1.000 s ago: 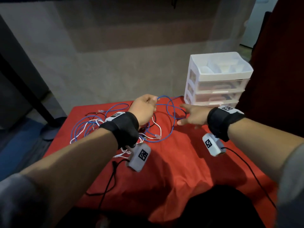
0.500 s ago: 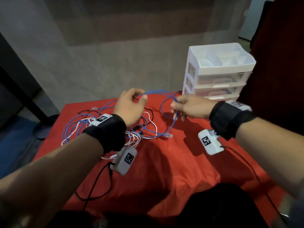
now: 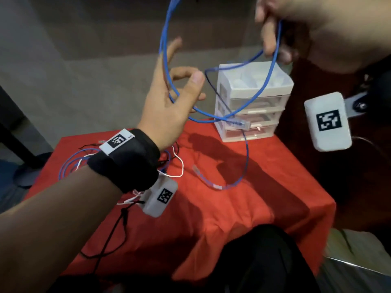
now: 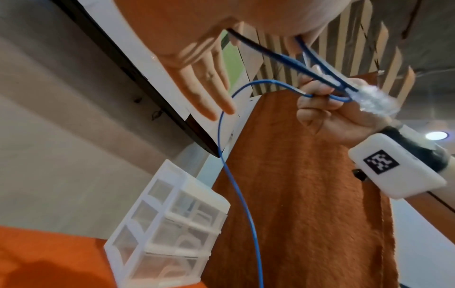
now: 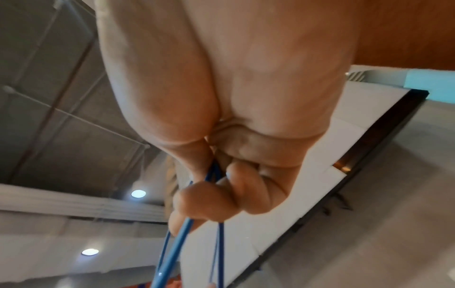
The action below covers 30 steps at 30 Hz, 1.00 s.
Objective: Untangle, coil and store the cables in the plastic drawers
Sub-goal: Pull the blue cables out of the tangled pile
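At the upper right of the head view the right hand (image 3: 300, 28) pinches a blue cable (image 3: 164, 45) between curled fingers, holding it raised as a wide loop. The left hand (image 3: 169, 102) at centre is spread loose, the loop running across its palm inside the thumb. Behind the loop, the plastic drawers (image 3: 254, 102) stand at the far edge of the red cloth (image 3: 232, 208), where more tangled cables (image 3: 72, 166) lie at centre left.

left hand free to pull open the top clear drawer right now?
Probably not yet. The left hand has the blue cable looped across its palm, and the hanging strand crosses in front of the plastic drawers. It would need to shed the loop first.
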Motion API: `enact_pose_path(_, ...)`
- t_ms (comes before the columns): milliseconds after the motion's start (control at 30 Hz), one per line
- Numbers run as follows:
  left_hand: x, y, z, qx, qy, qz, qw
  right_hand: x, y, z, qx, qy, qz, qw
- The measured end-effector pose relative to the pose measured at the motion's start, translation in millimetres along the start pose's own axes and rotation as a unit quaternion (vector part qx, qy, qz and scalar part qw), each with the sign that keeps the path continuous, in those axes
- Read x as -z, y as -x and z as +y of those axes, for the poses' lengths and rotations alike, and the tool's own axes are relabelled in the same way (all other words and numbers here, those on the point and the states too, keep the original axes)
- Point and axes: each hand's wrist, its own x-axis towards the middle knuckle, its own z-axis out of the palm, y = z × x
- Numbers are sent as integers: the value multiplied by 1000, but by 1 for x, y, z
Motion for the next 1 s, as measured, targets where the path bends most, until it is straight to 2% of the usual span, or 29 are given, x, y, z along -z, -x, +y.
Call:
enact_pose_path(33,-4,0,-5,21,3,-4,1000,2,3,6,-16,-5,8,1000)
enact_pose_path(100,-11,2,-23,113,-17,-33,993,4,9,28,-60,-6,19,998)
enact_pose_path(200,-21,6,-48,240,-101,-121,958,4,17,77,-145,-1,19,989)
enact_pose_path(267,-29,8,-65,283,-113,-175,936,6,21,114,-199,16,24,980)
enact_pose_path(333,-35,13,-81,275,-129,-203,931,7,26,153,-252,47,16,967)
enact_pose_path(400,-39,19,-101,249,-195,-214,924,4,35,190,-306,58,-11,950)
enact_pose_path(467,-42,29,-117,237,-273,-231,903,-4,47,222,-366,31,-38,929)
enact_pose_path(533,-46,38,-125,237,-331,-290,866,-15,60,248,-412,17,-59,909)
enact_pose_path(600,-51,45,-130,248,-372,-376,811,-27,70,265,-440,18,-81,894)
enact_pose_path(667,-57,51,-133,284,-379,-448,758,-39,76,278,-454,14,-87,887)
enact_pose_path(733,-63,55,-138,284,-388,-494,724,-48,77,286,-462,14,-79,883)
enact_pose_path(900,-83,54,-146,179,-433,-549,692,-54,70,288,-465,50,-81,880)
enact_pose_path(967,-92,53,-145,158,-437,-544,698,-46,65,289,-441,65,-82,891)
enact_pose_path(1000,-97,52,-144,150,-435,-530,713,-40,62,288,-426,71,-74,899)
